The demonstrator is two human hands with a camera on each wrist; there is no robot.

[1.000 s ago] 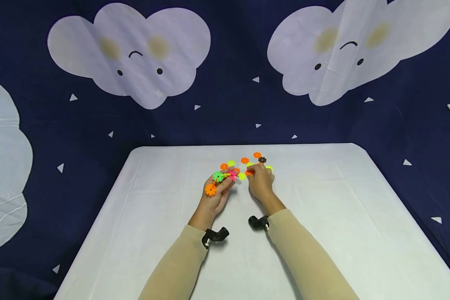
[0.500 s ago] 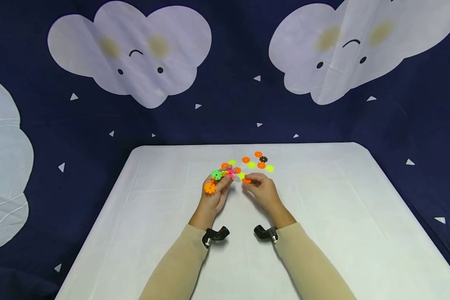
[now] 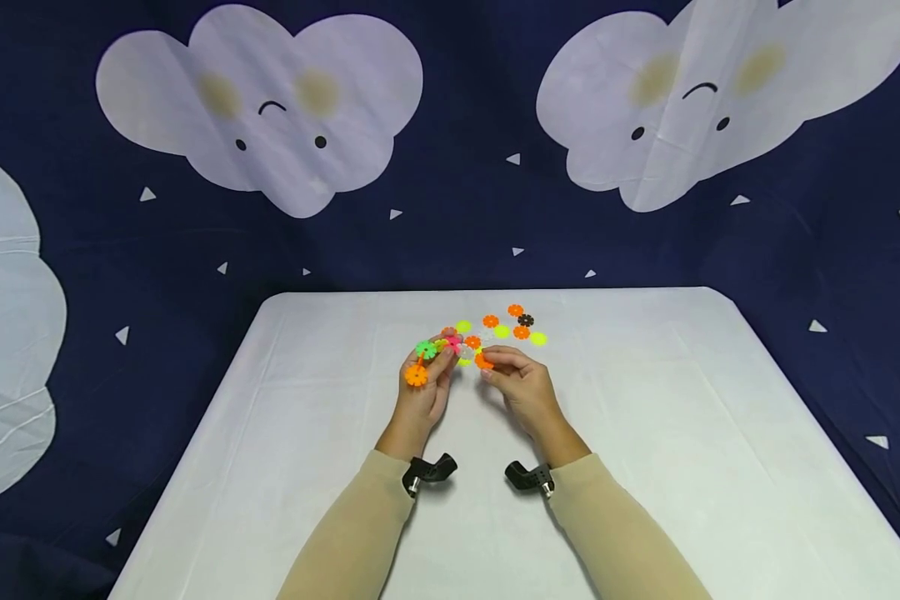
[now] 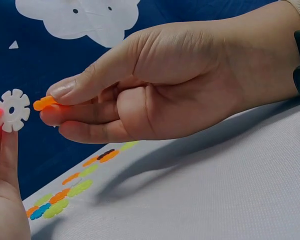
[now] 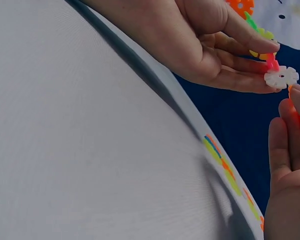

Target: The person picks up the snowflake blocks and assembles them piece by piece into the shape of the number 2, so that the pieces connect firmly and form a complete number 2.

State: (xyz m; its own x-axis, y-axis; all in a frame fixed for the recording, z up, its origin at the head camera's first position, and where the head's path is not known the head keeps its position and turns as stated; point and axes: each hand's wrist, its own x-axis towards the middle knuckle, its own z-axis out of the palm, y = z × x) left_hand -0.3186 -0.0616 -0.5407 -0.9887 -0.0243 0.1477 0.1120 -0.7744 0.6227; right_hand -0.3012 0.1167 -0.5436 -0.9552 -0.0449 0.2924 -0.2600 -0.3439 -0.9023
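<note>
Chain of plastic discs (image 3: 426,350) is held up over the table (image 3: 645,433) by the left hand (image 3: 422,395), whose thumb and fingers pinch it near the pink disc (image 5: 272,63). At its free end the white disc (image 4: 13,111) sticks out. Just beside that, a thin gap between them in the left wrist view, is an orange disc (image 4: 44,103), pinched between thumb and fingers of the right hand (image 3: 531,393). The step in hand looks like joining these two; that would call for lining up slot with slot, then a light push. Farther off, loose discs (image 3: 502,332) and a black disc (image 3: 525,320) lie straight on the tabletop; no container shows. Behind hangs a dark blue cloth (image 3: 457,250).
</note>
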